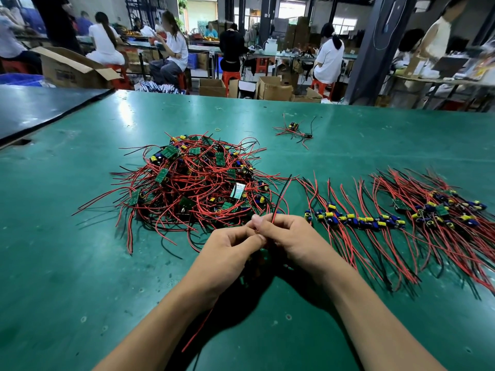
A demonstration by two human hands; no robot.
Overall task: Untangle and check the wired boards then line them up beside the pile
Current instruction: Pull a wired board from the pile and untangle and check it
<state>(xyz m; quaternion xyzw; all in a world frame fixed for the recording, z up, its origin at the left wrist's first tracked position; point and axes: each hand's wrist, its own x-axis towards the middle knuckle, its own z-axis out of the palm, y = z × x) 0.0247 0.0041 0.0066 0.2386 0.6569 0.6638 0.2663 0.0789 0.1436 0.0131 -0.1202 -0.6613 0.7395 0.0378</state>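
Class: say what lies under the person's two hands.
Part of a wired board and a red wire trailing out; the left hand and right hand cover the rest.

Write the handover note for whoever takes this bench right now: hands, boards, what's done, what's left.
Left hand and right hand both pinch one unit's red and black wires.
The tangled pile lies left of centre on the green table; a small stray cluster sits beyond it.
Done: a row of boards is lined up right of the pile, with a denser batch further right.
Left: finish this unit, add it to the row, then work through the pile.
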